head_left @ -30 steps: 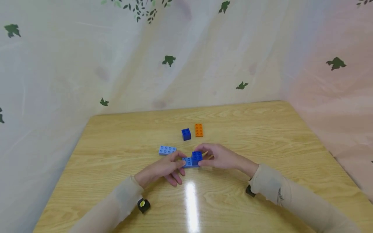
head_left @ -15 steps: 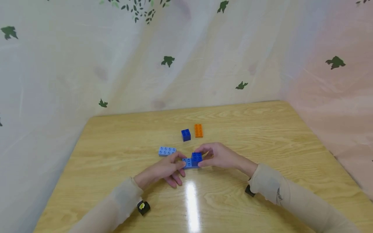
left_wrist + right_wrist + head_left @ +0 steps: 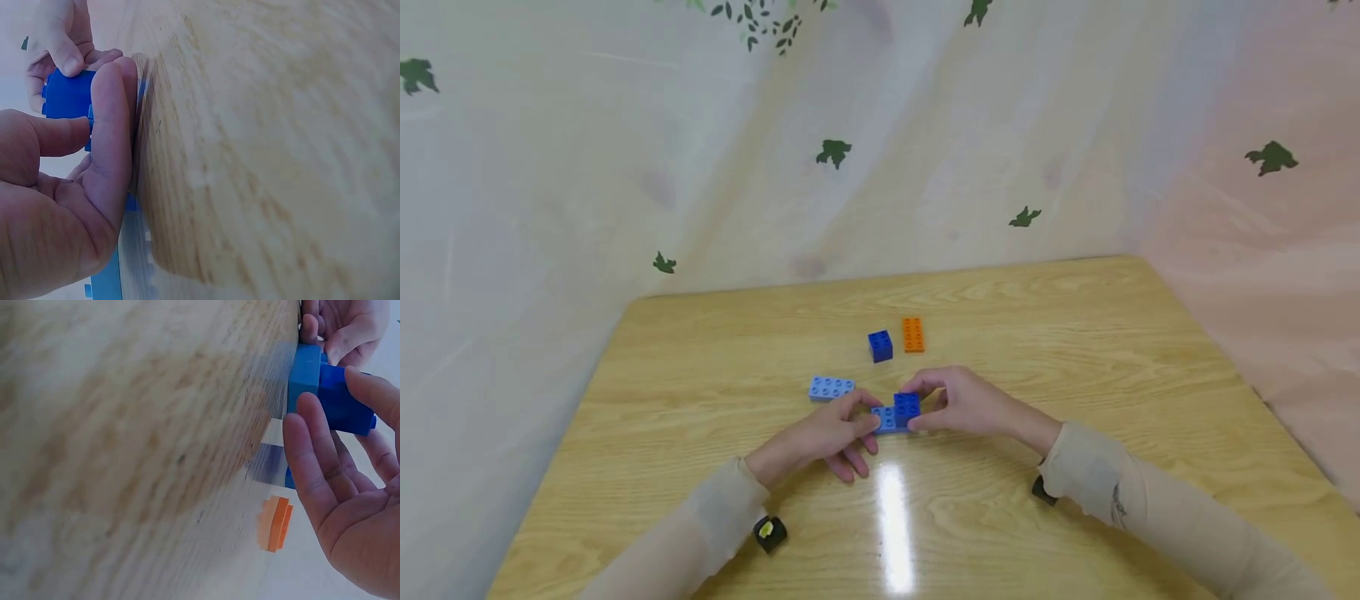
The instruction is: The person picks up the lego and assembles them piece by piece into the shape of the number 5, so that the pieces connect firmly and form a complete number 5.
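A light blue toy brick (image 3: 887, 417) lies on the wooden table with a dark blue square brick (image 3: 907, 406) on its right half. My left hand (image 3: 827, 429) pinches the light blue brick's left end, thumb by its studs. From the right, my right hand (image 3: 966, 402) grips the dark blue brick between thumb and fingers. In the right wrist view the dark blue brick (image 3: 345, 403) sits against the studded side of the light blue brick (image 3: 304, 372). The left wrist view shows my left fingers hiding most of the light blue brick.
Behind my left hand lies another light blue brick (image 3: 831, 388). Farther back are a second dark blue brick (image 3: 880, 346) and a flat orange brick (image 3: 913, 335). A patterned cloth (image 3: 925, 183) hangs behind the table (image 3: 700, 350).
Both hands stay in place on the two joined bricks. Only a slight shift of the head view shows.
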Tool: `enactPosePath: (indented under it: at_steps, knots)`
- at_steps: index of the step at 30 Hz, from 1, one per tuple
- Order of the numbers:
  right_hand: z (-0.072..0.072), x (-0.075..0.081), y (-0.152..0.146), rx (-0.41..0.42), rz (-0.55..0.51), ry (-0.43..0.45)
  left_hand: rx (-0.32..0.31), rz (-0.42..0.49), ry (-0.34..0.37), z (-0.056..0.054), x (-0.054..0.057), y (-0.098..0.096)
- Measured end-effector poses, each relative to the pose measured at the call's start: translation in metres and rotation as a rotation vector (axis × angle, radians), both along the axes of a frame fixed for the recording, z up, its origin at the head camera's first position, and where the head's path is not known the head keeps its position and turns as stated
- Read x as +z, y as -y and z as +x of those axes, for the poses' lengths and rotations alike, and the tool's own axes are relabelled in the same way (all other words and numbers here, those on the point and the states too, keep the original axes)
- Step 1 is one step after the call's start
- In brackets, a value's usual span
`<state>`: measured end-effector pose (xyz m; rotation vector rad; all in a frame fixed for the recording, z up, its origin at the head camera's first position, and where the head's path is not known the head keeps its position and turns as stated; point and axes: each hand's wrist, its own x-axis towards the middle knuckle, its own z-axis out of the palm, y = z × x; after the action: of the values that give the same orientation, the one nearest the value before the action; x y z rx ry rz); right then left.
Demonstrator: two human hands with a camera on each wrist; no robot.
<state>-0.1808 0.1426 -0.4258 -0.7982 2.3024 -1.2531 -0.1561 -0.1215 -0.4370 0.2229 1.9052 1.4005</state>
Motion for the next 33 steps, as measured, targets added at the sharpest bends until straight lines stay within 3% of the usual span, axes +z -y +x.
enactPosePath:
  at_steps: [5,18,33]
  knots:
    - [-0.0020,-0.0002,0.0009,-0.001,0.018,0.010,0.002,0.001,0.010,-0.0013,-0.0001,0.0019]
    - [-0.0030,0.0000,0.0049,0.007,0.076,-0.077,0.004,-0.001,0.007,-0.0002,-0.0010,0.0048]
    - [-0.0043,-0.0013,0.0006,0.004,0.058,0.111,0.017,0.010,-0.014,0.0033,0.0015,0.0012]
